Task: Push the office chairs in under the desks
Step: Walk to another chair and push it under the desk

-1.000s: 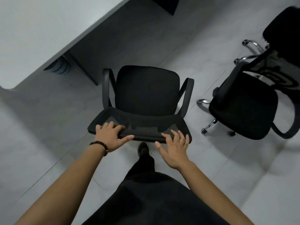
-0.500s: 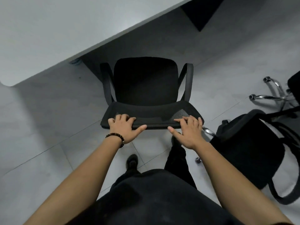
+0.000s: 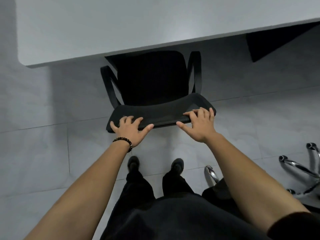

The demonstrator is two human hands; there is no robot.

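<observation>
Both hands gripped the top edge of the black office chair's backrest (image 3: 161, 116): the left hand (image 3: 129, 129) lay near the backrest's left end, fingers curled over the rim and thumb stretched along the near face, while the right hand (image 3: 200, 124) sat near the right end in the same fashion, fingers hooked over the top and thumb pointing inward. A dark beaded bracelet (image 3: 123, 142) circled the left wrist. The chair (image 3: 152, 78) stood squarely in front of the person, its seat's front portion hidden beneath the edge of the pale grey desk (image 3: 121, 26), with both curved black armrests partly short of that edge and the backrest well clear of it. A dark panel (image 3: 270, 44) showed under the desk to the right. Below the arms, the person's dark trousers and two dark shoes (image 3: 133, 164) stood on the grey tiled floor (image 3: 52, 118), just behind the chair. At the lower right, the chrome legs and castors of a second chair's base (image 3: 301, 172) were visible, near the person's right arm, its seat mostly hidden.
</observation>
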